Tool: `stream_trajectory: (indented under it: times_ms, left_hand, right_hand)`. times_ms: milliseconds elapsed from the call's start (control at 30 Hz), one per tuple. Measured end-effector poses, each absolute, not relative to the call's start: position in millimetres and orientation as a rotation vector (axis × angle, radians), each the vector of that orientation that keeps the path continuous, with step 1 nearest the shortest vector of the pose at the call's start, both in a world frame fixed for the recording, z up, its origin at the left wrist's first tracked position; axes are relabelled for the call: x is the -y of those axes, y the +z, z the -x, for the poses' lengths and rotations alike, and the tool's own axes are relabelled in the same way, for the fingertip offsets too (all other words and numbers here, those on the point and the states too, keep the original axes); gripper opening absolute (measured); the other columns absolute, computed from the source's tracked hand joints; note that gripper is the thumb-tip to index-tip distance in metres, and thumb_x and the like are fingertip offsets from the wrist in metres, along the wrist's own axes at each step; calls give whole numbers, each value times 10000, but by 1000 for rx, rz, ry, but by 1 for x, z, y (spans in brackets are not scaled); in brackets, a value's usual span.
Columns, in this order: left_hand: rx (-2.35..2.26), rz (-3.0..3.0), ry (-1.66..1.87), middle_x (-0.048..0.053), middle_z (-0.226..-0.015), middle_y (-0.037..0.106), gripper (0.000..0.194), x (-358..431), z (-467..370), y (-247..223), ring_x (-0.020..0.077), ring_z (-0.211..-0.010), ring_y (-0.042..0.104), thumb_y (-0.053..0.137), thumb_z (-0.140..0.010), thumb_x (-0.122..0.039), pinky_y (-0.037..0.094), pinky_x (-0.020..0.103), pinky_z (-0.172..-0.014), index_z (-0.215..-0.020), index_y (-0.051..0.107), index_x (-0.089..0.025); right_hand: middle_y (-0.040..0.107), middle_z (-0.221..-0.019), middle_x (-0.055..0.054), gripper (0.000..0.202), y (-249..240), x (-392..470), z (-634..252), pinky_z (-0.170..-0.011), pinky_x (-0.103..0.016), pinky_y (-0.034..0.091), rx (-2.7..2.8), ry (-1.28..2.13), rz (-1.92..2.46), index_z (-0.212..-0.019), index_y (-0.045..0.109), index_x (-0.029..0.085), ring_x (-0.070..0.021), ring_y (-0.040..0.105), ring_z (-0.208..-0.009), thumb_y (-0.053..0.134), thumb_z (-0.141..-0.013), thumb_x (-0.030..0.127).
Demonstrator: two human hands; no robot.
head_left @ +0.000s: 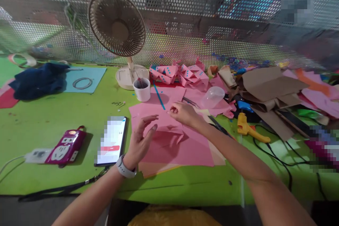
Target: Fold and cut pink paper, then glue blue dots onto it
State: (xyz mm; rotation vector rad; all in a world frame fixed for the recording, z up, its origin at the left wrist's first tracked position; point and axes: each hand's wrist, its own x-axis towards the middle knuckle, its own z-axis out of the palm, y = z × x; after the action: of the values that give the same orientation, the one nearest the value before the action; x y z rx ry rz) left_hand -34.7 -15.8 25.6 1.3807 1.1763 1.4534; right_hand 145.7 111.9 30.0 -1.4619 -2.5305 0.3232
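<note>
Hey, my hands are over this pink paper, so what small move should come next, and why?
I'd probably lay your left hand on the pink sheet to steady it: that hand looks empty and open, while your right hand is bunched at the fingertips, though I can't tell whether it holds anything.

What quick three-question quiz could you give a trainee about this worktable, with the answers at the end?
1. Which hand's wrist wears the pale watch?
2. True or false: the phone is lying on top of the pink sheets.
3. Fill in the blank: a white ____ stands in front of the fan.

Key:
1. The left hand.
2. False; the phone lies on the green table, to the left of the pink sheets.
3. Cup.
</note>
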Motion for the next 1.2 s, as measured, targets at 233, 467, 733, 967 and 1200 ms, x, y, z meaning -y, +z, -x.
stream_trajectory:
  times_ms: [233, 467, 733, 967, 1200]
  left_hand:
    - [-1171, -1398, 1422, 89, -1206, 622, 209, 18, 36, 23, 217, -1187, 557, 555, -928, -247, 413, 398, -1051, -1131, 596, -220]
    - [-1164, -1380, 1393, 94, -1198, 634, 197, 18, 37, 27, 214, -1155, 576, 544, -934, -247, 430, 400, -1029, -1118, 606, -213]
    - [-1167, -1178, 1311, 86, -1098, 694, 240, 15, 36, 32, 206, -1033, 634, 597, -894, -368, 511, 334, -889, -1036, 667, -187]
    - [-1067, -961, 1036, 107, -1036, 721, 424, 20, 24, 33, 172, -784, 674, 682, -809, -478, 559, 284, -682, -1092, 688, -163]
    - [-979, -887, 988, 48, -821, 728, 268, 18, 17, 29, 112, -659, 643, 813, -684, -362, 522, 196, -583, -843, 720, -167]
  right_hand:
    - [684, -1063, -153, 261, 24, -141, -104, -805, -332, 464, 2658, 253, 1557, -998, 661, 148, -276, 639, -973, 601, -800, 308]
    - [715, -1010, -171, 210, 24, -160, -101, -792, -327, 455, 2654, 334, 1610, -938, 692, 142, -289, 653, -953, 598, -779, 242]
    - [702, -821, -20, 128, 60, -117, -137, -652, -221, 440, 2390, 667, 1472, -859, 636, 176, -137, 627, -739, 557, -775, 231]
    - [581, -612, 37, 91, 51, -23, -157, -542, -222, 431, 1687, 1776, 1085, -720, 586, 176, -94, 523, -552, 635, -673, 236]
    - [596, -638, 24, 130, 41, 2, -174, -564, -245, 439, 1638, 1889, 1052, -740, 579, 171, -106, 547, -563, 621, -694, 285]
